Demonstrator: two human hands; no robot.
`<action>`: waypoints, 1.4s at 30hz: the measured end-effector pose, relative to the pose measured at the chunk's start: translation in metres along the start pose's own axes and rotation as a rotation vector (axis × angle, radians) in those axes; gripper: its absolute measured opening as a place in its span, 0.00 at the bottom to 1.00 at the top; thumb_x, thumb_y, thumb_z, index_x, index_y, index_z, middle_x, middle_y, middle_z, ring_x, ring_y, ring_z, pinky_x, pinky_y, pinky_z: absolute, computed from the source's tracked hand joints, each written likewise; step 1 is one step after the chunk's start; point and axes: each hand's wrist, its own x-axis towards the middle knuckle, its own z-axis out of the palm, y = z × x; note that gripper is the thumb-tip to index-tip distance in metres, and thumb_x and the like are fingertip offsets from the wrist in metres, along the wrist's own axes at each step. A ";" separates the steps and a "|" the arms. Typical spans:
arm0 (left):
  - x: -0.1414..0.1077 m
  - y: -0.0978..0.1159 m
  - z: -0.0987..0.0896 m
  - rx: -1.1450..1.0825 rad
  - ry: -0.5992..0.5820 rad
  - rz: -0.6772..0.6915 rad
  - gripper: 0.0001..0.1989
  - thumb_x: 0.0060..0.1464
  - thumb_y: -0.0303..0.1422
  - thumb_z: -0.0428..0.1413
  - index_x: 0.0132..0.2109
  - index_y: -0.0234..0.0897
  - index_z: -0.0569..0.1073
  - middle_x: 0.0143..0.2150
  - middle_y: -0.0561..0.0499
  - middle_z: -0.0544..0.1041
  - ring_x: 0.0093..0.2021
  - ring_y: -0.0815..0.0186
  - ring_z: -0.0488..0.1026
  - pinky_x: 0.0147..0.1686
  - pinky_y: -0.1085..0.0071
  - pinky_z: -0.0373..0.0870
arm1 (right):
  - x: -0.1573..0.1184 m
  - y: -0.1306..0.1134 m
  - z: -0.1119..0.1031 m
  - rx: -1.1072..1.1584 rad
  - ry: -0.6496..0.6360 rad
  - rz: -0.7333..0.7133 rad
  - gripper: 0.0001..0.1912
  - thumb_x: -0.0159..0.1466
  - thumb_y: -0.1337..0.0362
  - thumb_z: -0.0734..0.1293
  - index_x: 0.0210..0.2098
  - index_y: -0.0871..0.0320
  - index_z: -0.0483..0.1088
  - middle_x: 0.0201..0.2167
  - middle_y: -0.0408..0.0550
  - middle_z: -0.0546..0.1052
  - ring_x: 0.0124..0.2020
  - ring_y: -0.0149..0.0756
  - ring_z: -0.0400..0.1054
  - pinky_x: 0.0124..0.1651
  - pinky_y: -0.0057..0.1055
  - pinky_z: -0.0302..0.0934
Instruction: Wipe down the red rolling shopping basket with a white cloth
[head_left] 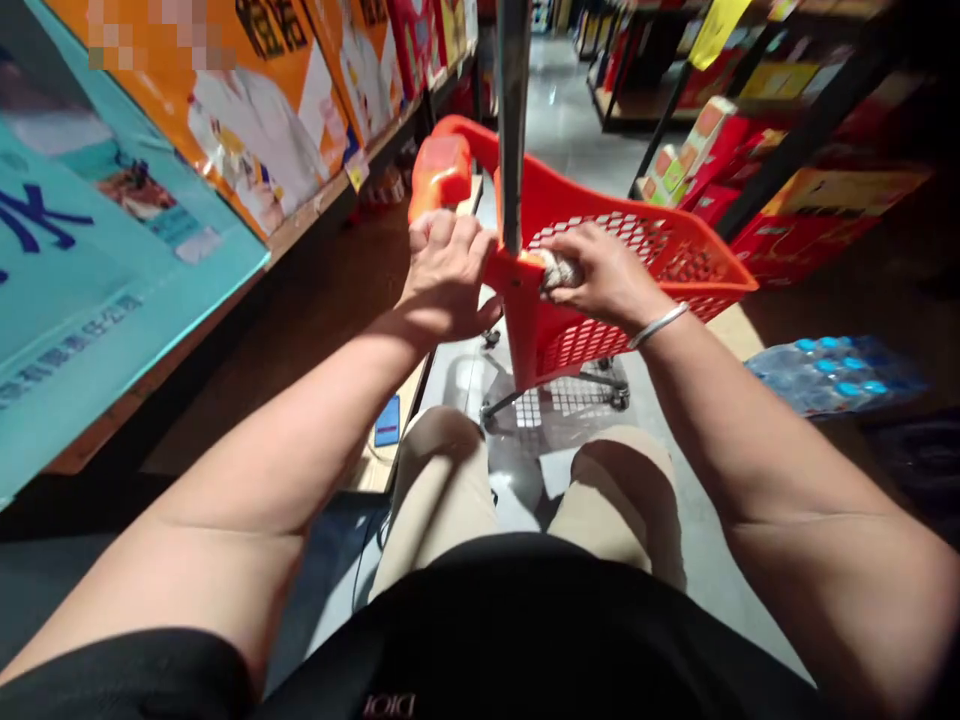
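A red plastic shopping cart (637, 235) with perforated basket walls stands in front of my knees. A metal pole (513, 110) rises by its near corner. My left hand (448, 268) is closed over the cart's red edge, left of the pole, its thumb pointing down to the right. Just beyond its fingers is a glossy orange-red moulded piece (442, 172) at the rim. My right hand (604, 275) is closed on a crumpled whitish cloth (559, 272), held against the cart just right of the pole. Its palm side is hidden.
Large printed boxes, teal (97, 260) and orange (262, 110), line the shelf on my left. A phone (387, 421) lies on a low wooden board. Wrapped bottles with blue caps (836, 370) and red boxes (810, 230) are on the right. The tiled aisle (559, 100) runs ahead.
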 end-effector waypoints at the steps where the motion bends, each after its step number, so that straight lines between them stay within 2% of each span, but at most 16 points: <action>1: 0.000 -0.002 -0.002 0.002 -0.043 0.001 0.33 0.52 0.43 0.61 0.61 0.30 0.66 0.61 0.34 0.67 0.62 0.41 0.61 0.62 0.39 0.53 | 0.002 -0.003 0.004 -0.012 0.016 -0.015 0.28 0.57 0.59 0.76 0.56 0.57 0.71 0.52 0.51 0.72 0.57 0.51 0.68 0.62 0.51 0.65; 6: -0.003 -0.012 -0.004 0.008 -0.016 -0.031 0.29 0.50 0.41 0.60 0.59 0.38 0.68 0.61 0.37 0.66 0.61 0.41 0.61 0.63 0.39 0.52 | 0.010 -0.030 0.016 -0.019 0.071 -0.033 0.20 0.60 0.61 0.75 0.51 0.55 0.73 0.50 0.50 0.72 0.56 0.47 0.67 0.62 0.46 0.64; 10: -0.004 -0.017 -0.001 -0.041 0.001 -0.053 0.26 0.51 0.44 0.59 0.57 0.47 0.70 0.61 0.41 0.67 0.62 0.41 0.60 0.65 0.37 0.50 | 0.012 -0.040 0.013 -0.052 0.066 -0.040 0.19 0.62 0.67 0.73 0.52 0.53 0.72 0.52 0.50 0.73 0.56 0.44 0.67 0.63 0.46 0.62; 13: -0.002 -0.020 0.001 -0.049 -0.005 -0.040 0.29 0.51 0.45 0.58 0.60 0.44 0.69 0.62 0.41 0.67 0.63 0.41 0.60 0.66 0.37 0.49 | 0.005 -0.028 0.005 -0.086 0.015 -0.091 0.25 0.59 0.71 0.73 0.55 0.53 0.73 0.52 0.51 0.74 0.55 0.43 0.68 0.61 0.44 0.64; 16: -0.002 -0.023 0.003 -0.069 -0.002 -0.039 0.30 0.52 0.46 0.58 0.62 0.45 0.68 0.62 0.41 0.68 0.64 0.41 0.59 0.66 0.38 0.50 | -0.016 0.001 -0.007 0.013 0.014 -0.099 0.26 0.57 0.72 0.75 0.55 0.52 0.75 0.51 0.51 0.76 0.54 0.40 0.69 0.59 0.39 0.64; 19: -0.002 -0.025 0.005 -0.084 0.008 -0.041 0.29 0.53 0.47 0.58 0.61 0.49 0.67 0.62 0.43 0.68 0.64 0.42 0.59 0.67 0.40 0.49 | -0.045 0.034 -0.019 0.140 0.095 0.014 0.22 0.56 0.71 0.77 0.50 0.51 0.77 0.49 0.51 0.78 0.52 0.38 0.71 0.59 0.37 0.64; 21: -0.003 -0.024 0.007 -0.061 0.015 -0.030 0.30 0.53 0.46 0.58 0.62 0.45 0.66 0.63 0.42 0.67 0.63 0.43 0.59 0.67 0.41 0.47 | -0.059 0.048 -0.024 0.292 0.173 0.165 0.19 0.55 0.69 0.77 0.46 0.50 0.78 0.47 0.51 0.79 0.50 0.37 0.73 0.56 0.37 0.67; 24: -0.005 -0.019 0.010 -0.029 0.050 -0.023 0.31 0.53 0.44 0.58 0.61 0.38 0.66 0.61 0.39 0.68 0.63 0.43 0.60 0.67 0.40 0.45 | -0.059 0.045 -0.020 0.636 0.301 0.407 0.20 0.51 0.66 0.79 0.42 0.52 0.76 0.41 0.49 0.81 0.42 0.37 0.76 0.45 0.34 0.72; 26: -0.005 -0.017 0.013 -0.028 0.093 -0.029 0.29 0.53 0.44 0.58 0.60 0.36 0.66 0.58 0.39 0.69 0.62 0.42 0.62 0.67 0.39 0.46 | -0.043 0.027 -0.009 0.780 0.336 0.475 0.22 0.47 0.65 0.80 0.41 0.55 0.75 0.38 0.47 0.81 0.39 0.37 0.77 0.40 0.33 0.74; 28: -0.005 -0.016 0.014 -0.016 0.123 -0.025 0.28 0.53 0.44 0.58 0.58 0.36 0.67 0.57 0.38 0.70 0.61 0.42 0.63 0.67 0.40 0.46 | -0.020 0.004 0.006 0.788 0.332 0.432 0.21 0.49 0.63 0.78 0.42 0.55 0.74 0.39 0.45 0.81 0.39 0.37 0.77 0.41 0.34 0.74; 31: -0.006 -0.014 0.011 -0.007 0.128 -0.019 0.28 0.53 0.43 0.58 0.58 0.35 0.67 0.56 0.38 0.71 0.60 0.42 0.64 0.67 0.40 0.46 | 0.013 -0.031 0.025 0.643 0.335 0.283 0.19 0.54 0.62 0.74 0.46 0.54 0.73 0.43 0.44 0.80 0.43 0.37 0.76 0.48 0.36 0.73; 35: -0.010 -0.014 0.002 0.010 0.093 -0.021 0.27 0.57 0.43 0.56 0.60 0.37 0.66 0.57 0.38 0.71 0.60 0.43 0.64 0.69 0.42 0.45 | 0.025 -0.055 0.030 0.435 0.269 0.071 0.22 0.56 0.67 0.72 0.51 0.53 0.73 0.49 0.47 0.78 0.51 0.41 0.73 0.56 0.38 0.69; 37: -0.011 -0.016 0.000 0.014 0.085 -0.011 0.25 0.59 0.43 0.54 0.61 0.39 0.66 0.58 0.39 0.72 0.61 0.44 0.64 0.70 0.43 0.45 | 0.020 -0.054 0.025 0.354 0.200 -0.040 0.20 0.58 0.69 0.71 0.50 0.52 0.74 0.49 0.48 0.77 0.52 0.42 0.72 0.58 0.39 0.67; 39: -0.013 -0.019 0.000 0.024 0.092 0.004 0.24 0.61 0.44 0.51 0.61 0.40 0.66 0.58 0.41 0.72 0.62 0.45 0.64 0.70 0.44 0.46 | 0.011 -0.043 0.018 0.274 0.134 -0.088 0.20 0.58 0.71 0.70 0.49 0.52 0.75 0.48 0.48 0.77 0.51 0.42 0.72 0.57 0.39 0.66; 42: -0.013 -0.022 0.002 0.041 0.109 0.011 0.23 0.63 0.46 0.49 0.60 0.40 0.67 0.57 0.42 0.72 0.62 0.46 0.65 0.71 0.45 0.46 | -0.013 -0.010 0.004 0.160 0.081 -0.020 0.23 0.55 0.76 0.68 0.48 0.52 0.76 0.45 0.48 0.77 0.48 0.41 0.72 0.52 0.37 0.66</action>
